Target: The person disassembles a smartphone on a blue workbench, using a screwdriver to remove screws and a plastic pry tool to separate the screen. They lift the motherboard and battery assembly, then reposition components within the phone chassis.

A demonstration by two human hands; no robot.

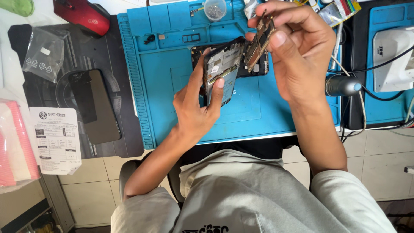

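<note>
- Phone frame (222, 71), opened and showing its inner side, held tilted above the blue mat (172, 95), pinched by the left hand (196, 110): thumb along its left edge, fingers (220, 84) wrapped over its right edge.
- Circuit board (258, 41), brown and narrow, gripped edge-on by the right hand (297, 51), up and right of the left fingers, thumb pressed on its near side, fingers curled over the top.
- Board just beside the frame's upper right corner; touching or apart, cannot tell.
- Dark phone part (258, 69) lying flat on the mat under both.
- Small clear cup (214, 8) beyond the fingers, at the mat's far edge.
- Black phone (92, 105) and clear bag (43, 51) well left of the left hand, on a dark pad.
- Printed paper slip (56, 140) nearer, at the surface edge.
- Red mouse (82, 15) far left, beyond.
</note>
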